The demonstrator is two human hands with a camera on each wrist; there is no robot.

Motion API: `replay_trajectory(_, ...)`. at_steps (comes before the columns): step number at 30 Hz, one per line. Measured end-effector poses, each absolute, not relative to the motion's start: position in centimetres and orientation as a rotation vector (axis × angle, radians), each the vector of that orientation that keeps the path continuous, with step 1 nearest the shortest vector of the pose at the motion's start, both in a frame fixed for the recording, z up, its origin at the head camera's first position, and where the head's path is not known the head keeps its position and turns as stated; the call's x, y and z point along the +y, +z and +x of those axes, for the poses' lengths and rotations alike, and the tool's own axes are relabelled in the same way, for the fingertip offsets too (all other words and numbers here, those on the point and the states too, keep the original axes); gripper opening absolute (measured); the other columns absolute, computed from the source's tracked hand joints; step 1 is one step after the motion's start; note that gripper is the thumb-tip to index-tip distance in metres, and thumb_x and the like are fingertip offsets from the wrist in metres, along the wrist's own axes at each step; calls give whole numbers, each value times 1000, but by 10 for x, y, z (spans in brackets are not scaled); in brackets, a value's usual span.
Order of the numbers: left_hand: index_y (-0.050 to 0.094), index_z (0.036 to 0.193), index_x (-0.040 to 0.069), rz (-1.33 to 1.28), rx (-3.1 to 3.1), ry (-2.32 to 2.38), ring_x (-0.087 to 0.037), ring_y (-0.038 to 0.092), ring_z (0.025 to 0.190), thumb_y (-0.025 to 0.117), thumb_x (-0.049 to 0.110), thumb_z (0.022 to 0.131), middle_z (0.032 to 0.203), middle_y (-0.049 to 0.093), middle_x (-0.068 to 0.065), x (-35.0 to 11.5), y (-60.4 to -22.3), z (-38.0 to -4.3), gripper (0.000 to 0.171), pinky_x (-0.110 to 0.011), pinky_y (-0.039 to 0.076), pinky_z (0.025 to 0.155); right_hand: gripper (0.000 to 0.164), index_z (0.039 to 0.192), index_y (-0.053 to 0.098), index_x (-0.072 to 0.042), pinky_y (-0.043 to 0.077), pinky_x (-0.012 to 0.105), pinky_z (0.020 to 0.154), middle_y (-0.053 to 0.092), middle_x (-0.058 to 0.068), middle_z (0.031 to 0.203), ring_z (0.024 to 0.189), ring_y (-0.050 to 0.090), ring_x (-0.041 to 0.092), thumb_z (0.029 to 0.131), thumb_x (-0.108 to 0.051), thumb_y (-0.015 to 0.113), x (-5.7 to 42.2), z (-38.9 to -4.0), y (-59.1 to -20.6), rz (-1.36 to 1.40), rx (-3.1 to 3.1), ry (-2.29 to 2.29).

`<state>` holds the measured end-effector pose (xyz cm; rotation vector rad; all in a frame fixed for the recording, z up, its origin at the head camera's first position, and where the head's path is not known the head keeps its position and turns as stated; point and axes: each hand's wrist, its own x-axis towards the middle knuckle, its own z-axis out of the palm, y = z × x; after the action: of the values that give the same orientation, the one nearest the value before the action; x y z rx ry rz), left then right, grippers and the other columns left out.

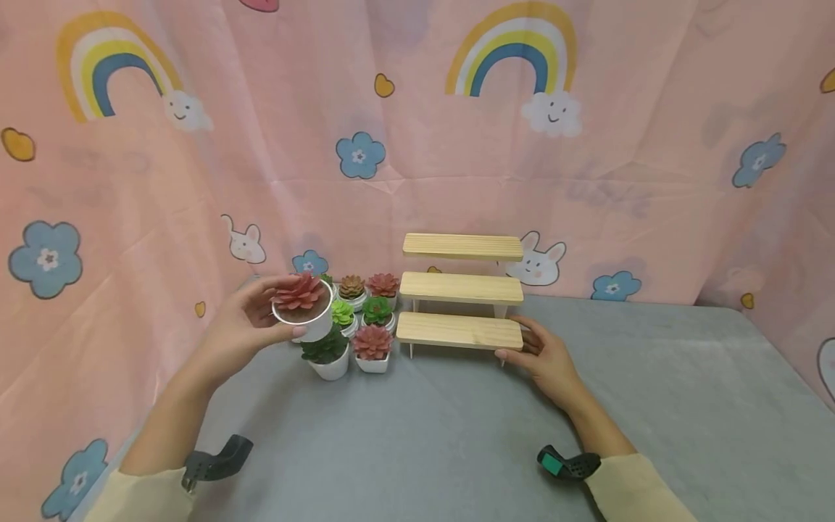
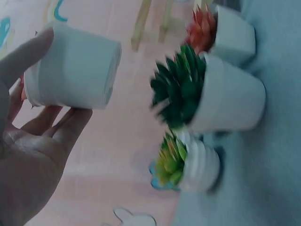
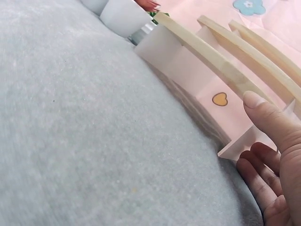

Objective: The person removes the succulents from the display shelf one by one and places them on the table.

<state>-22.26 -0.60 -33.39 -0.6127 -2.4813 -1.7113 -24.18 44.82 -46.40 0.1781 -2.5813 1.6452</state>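
Note:
My left hand (image 1: 235, 326) grips a round white pot with a red artificial succulent (image 1: 300, 293) in it, raised above the other plants and tilted. In the left wrist view the white pot (image 2: 75, 68) sits between thumb and fingers. At the right end of a three-tier wooden display stand (image 1: 459, 330) is my right hand (image 1: 548, 362). Seen from the right wrist, its thumb presses the front edge of the lowest shelf (image 3: 211, 61), while the curled fingers are at the pale side support (image 3: 242, 143).
Several potted succulents stand left of the stand, among them a dark green one (image 1: 326, 348), a red one in a square pot (image 1: 373, 344) and a brown one (image 1: 352, 286). A grey cloth (image 1: 443, 442) covers the table. Behind hangs a pink printed curtain (image 1: 417, 145).

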Motion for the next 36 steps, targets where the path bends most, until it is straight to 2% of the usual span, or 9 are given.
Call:
replay_trajectory(7,53,143,6,-512,-2447,-1731,6,57,122,78,-1,85,136,59,18,-39,-366,-219,63,-9,51,95,73,152,43,-10,49,8,87,61,23,138,126,61,35,90,-25,78,449,-242,-463,180,-2582,1630)
replay_trajectory(15,51,145,11,-349,-2375,-1801,12,51,123,75,0,88,136,56,22,-61,-393,-215,62,-4,48,93,73,151,44,-12,48,8,88,62,22,138,126,62,33,89,-28,79,449,-240,-460,178,-2591,1609)
replay_trajectory(19,51,144,8,-342,-2359,-1825,15,52,122,75,-2,87,134,57,25,-70,-408,-215,62,-3,46,94,74,152,44,-13,52,18,93,61,21,139,126,62,32,89,-30,79,449,-238,-460,160,-2604,1598)
replay_trajectory(23,50,143,2,-392,-2360,-1840,12,56,121,75,-4,87,134,59,25,-72,-424,-219,62,-5,48,94,74,152,43,-13,54,30,99,61,21,140,127,61,32,89,-31,79,449,-237,-460,131,-2611,1576)
replay_trajectory(25,50,143,0,-396,-2362,-1835,13,56,121,75,-4,86,133,59,25,-71,-430,-221,62,-5,48,95,74,152,44,-13,54,29,98,61,21,139,127,61,33,89,-31,79,449,-236,-460,131,-2610,1571)
replay_trajectory(30,49,144,-1,-356,-2436,-1794,17,53,120,78,1,85,130,57,28,-66,-442,-223,65,-3,45,98,72,151,45,-13,51,16,91,62,21,138,126,62,33,89,-29,79,449,-237,-464,150,-2595,1596)
replay_trajectory(36,48,144,-1,-342,-2491,-1804,15,55,118,80,5,84,131,55,27,-59,-451,-224,69,-6,48,95,74,151,44,-11,53,18,90,63,21,137,125,62,34,88,-30,79,447,-238,-464,158,-2593,1601)
